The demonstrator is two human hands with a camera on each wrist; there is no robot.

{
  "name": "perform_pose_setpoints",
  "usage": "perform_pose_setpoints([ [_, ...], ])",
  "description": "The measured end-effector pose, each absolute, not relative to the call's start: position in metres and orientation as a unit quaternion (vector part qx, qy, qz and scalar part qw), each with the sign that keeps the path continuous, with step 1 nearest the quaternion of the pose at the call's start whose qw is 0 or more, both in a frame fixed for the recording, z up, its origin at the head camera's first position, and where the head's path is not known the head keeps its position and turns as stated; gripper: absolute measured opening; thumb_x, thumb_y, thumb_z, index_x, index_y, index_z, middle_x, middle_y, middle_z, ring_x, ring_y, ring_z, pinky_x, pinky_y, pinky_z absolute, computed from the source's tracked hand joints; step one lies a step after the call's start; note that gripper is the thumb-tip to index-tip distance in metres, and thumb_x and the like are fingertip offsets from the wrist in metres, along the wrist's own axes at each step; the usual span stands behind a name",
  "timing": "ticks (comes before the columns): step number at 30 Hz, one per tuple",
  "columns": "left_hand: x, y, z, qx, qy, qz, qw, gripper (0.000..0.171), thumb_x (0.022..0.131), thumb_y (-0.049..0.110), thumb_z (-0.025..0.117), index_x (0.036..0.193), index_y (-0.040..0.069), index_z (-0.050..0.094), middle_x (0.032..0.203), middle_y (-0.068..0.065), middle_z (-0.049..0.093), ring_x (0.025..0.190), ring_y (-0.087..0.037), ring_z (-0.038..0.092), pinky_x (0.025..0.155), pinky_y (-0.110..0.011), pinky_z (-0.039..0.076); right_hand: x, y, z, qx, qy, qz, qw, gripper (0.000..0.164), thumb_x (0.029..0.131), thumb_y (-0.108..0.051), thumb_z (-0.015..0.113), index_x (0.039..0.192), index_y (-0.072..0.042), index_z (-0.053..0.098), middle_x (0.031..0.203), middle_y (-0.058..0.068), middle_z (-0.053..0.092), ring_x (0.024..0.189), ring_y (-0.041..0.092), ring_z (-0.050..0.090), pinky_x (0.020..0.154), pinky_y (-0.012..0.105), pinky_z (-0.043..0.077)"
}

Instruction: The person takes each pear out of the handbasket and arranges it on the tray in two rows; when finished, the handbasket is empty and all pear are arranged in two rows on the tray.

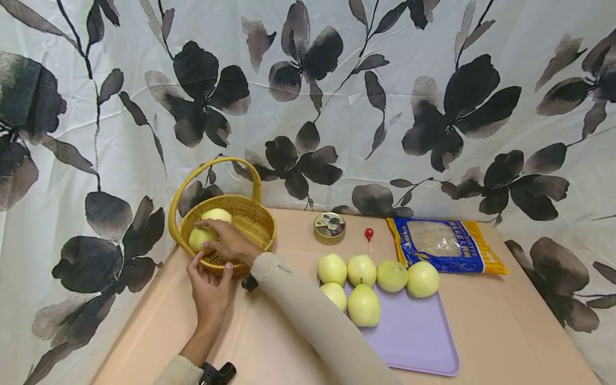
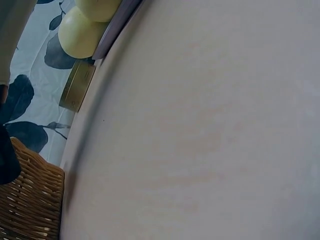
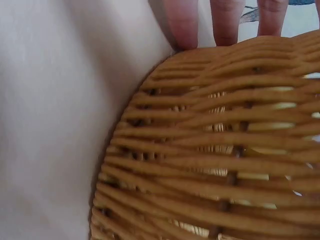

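A wicker basket (image 1: pixel 264 227) with a tall hoop handle stands at the left of the table. My right hand (image 1: pixel 231 243) reaches over its front rim and grips a pale yellow-green pear (image 1: pixel 198 238) inside it. Another pear (image 1: pixel 217 214) lies behind that one in the basket. My left hand (image 1: pixel 212 289) is at the basket's front left, its fingers (image 3: pixel 227 25) extended against the wicker side and its thumb apart from them. In the right wrist view the weave (image 3: pixel 215 135) fills most of the picture.
Several pears (image 1: pixel 364 306) lie on a lilac tray (image 1: pixel 414 337) to the right, partly behind my right sleeve. Behind it are a round tin (image 1: pixel 329 229), a red lollipop (image 1: pixel 369 234) and a blue and yellow packet (image 1: pixel 445 246). A floral cloth (image 1: pixel 375 107) hangs along the back.
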State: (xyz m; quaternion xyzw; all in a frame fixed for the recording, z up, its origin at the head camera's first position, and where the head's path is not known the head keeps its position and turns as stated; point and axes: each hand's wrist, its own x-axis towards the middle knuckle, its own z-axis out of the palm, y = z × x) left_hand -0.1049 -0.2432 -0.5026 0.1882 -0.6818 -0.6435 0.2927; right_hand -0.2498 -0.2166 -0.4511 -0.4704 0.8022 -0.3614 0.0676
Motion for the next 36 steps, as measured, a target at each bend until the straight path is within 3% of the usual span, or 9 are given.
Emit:
perform_pose_setpoints([
  [8, -0.105, -0.243, -0.502, 0.197, -0.682, -0.644, 0.285, 0.080, 0.103, 0.018, 0.071, 0.165, 0.018, 0.020, 0.178, -0.010, 0.015, 0.166, -0.029, 0.017, 0.131, -0.046, 0.026, -0.250, -0.212, -0.450, -0.472, 0.827, -0.305, 0.012, 0.048, 0.101, -0.026, 0.073, 0.147, -0.025, 0.063, 0.146, -0.004, 0.065, 0.127, 0.011, 0.058, 0.101, 0.014, 0.044],
  [16, -0.105, -0.243, -0.504, 0.192, -0.683, -0.646, 0.283, 0.081, 0.103, 0.016, 0.071, 0.165, 0.017, 0.018, 0.179, -0.009, 0.011, 0.166, -0.027, 0.015, 0.131, -0.050, 0.025, -0.249, -0.213, -0.451, -0.448, 0.822, -0.352, -0.002, 0.030, 0.096, -0.026, 0.079, 0.123, -0.018, 0.068, 0.127, -0.005, 0.074, 0.114, 0.008, 0.067, 0.093, 0.010, 0.043],
  [23, -0.105, -0.243, -0.504, 0.185, -0.682, -0.645, 0.290, 0.081, 0.102, 0.012, 0.071, 0.165, 0.015, 0.019, 0.177, -0.007, 0.020, 0.165, -0.026, 0.019, 0.131, -0.050, 0.026, -0.249, -0.212, -0.449, -0.445, 0.843, -0.301, 0.011, 0.044, 0.090, -0.032, 0.087, 0.131, -0.022, 0.073, 0.127, -0.004, 0.074, 0.117, 0.010, 0.061, 0.098, 0.013, 0.044],
  [28, -0.104, -0.242, -0.503, 0.189, -0.682, -0.647, 0.282, 0.080, 0.103, 0.016, 0.070, 0.165, 0.017, 0.019, 0.178, -0.006, 0.016, 0.165, -0.025, 0.019, 0.131, -0.044, 0.027, -0.247, -0.208, -0.447, -0.450, 0.846, -0.285, 0.034, 0.055, 0.083, -0.032, 0.093, 0.132, -0.023, 0.071, 0.130, -0.002, 0.074, 0.117, 0.012, 0.064, 0.099, 0.016, 0.045],
  [36, -0.103, -0.243, -0.502, 0.196, -0.695, -0.636, 0.272, 0.081, 0.104, 0.020, 0.070, 0.165, 0.018, 0.018, 0.178, -0.008, 0.015, 0.165, -0.024, 0.019, 0.131, -0.044, 0.027, -0.246, -0.194, -0.442, -0.423, 0.847, -0.315, 0.070, 0.053, 0.082, -0.032, 0.094, 0.128, -0.021, 0.069, 0.127, -0.001, 0.074, 0.108, 0.009, 0.064, 0.090, 0.015, 0.046],
])
